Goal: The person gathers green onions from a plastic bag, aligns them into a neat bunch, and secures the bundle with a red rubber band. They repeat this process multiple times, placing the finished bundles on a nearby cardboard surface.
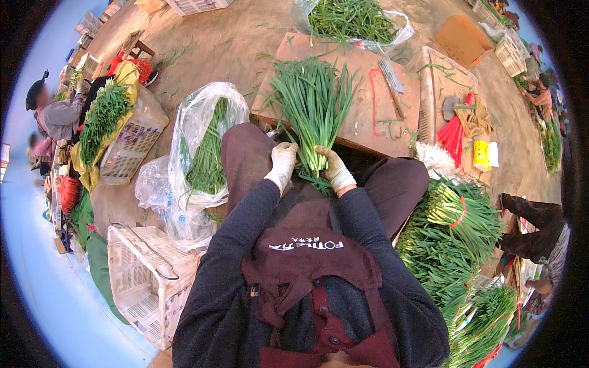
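A bunch of garlic chives (pixel 314 101) lies with its leaves fanned out over a low board-topped table (pixel 383 126), its pale stem ends toward me. My left hand (pixel 283 164), in a white glove, is closed at the left side of the stems. My right hand (pixel 337 169), gloved too, wraps the stem ends from the right. Some loose green leaves hang below the stems, between my knees. On the table's right side lie a flat grey-bladed tool with a wooden handle (pixel 391 76) and a thin red tie (pixel 373 104).
Loose chives fill a clear plastic bag (pixel 230 101) at left and another bag (pixel 402 30) beyond the table. A white crate (pixel 132 264) stands at lower left. Tied chive bundles (pixel 460 214) are piled at right, near red ties (pixel 451 141). Other people sit at both sides.
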`<state>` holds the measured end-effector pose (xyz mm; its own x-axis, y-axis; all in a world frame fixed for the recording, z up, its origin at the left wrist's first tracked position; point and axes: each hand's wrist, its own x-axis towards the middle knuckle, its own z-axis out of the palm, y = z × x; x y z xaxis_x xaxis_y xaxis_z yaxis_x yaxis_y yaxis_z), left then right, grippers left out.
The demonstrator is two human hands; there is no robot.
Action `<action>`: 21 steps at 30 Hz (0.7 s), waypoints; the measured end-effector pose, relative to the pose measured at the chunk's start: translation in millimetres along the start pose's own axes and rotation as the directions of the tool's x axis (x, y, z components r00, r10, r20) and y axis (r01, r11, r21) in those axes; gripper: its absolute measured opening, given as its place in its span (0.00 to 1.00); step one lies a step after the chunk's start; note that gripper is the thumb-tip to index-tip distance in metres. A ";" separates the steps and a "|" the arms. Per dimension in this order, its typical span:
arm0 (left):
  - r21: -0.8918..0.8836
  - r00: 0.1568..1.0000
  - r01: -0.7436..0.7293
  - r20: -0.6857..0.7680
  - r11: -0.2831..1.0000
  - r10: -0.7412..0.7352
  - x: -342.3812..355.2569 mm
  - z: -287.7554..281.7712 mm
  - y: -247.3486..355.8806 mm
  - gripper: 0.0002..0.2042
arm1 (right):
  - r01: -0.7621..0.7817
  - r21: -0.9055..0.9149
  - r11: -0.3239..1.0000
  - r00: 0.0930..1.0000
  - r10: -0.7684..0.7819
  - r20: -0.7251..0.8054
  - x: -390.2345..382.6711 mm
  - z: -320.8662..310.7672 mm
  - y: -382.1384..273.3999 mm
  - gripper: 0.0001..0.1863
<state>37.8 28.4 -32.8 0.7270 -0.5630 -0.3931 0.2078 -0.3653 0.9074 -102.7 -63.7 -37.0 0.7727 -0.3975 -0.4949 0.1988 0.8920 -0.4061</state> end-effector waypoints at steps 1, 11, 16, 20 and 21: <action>0.042 0.999 -0.032 -0.002 0.999 0.032 4.3 -4.2 -6.6 0.12 | 0.006 -0.015 1.000 0.998 -0.005 0.068 1.3 -2.9 0.3 0.20; 0.388 0.674 0.077 0.659 0.919 -0.335 12.3 -26.6 61.1 0.31 | 0.036 -0.228 0.973 0.998 -0.025 0.054 3.0 1.0 -8.7 0.18; -0.070 0.650 0.058 0.760 0.996 0.015 -11.7 0.6 68.0 0.33 | 0.255 -0.520 0.815 0.957 -0.289 0.016 -8.6 30.5 -16.9 0.23; -0.282 0.778 0.133 0.624 0.950 0.077 7.9 16.8 88.1 0.33 | 0.497 -0.865 0.073 0.760 -0.518 0.393 13.9 47.1 -50.4 0.23; -0.208 0.757 0.076 0.649 0.975 0.079 20.5 18.4 99.3 0.28 | 0.416 -0.909 0.041 0.792 -0.508 0.339 19.3 46.4 -61.5 0.25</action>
<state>61.3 -33.0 46.6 0.1424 -0.9359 -0.3222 0.3939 -0.2450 0.8859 -72.0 -116.2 14.1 0.7151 -0.6949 0.0752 -0.2182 -0.3241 -0.9205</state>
